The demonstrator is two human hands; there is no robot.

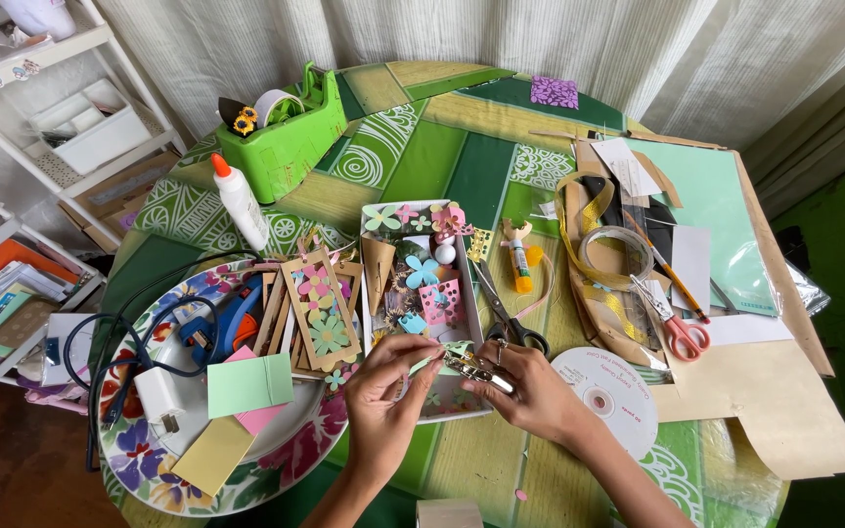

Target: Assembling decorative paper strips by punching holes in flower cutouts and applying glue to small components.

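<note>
Right hand [530, 391] clenched on a small metal hole punch [476, 370], left hand [388, 376] pinching a pale green paper strip [437, 357] fed into its mouth, both over the near end of a white shallow tray [369, 284]. Judged part-way: flower cut-outs [422, 272] already lying in that tray and decorated bookmarks [320, 308] just left of it; strip not yet punched through, scissors [506, 318] and glue stick [518, 259] idle to the right, loose coloured cards [246, 386] unused on the floral plate [139, 455].
</note>
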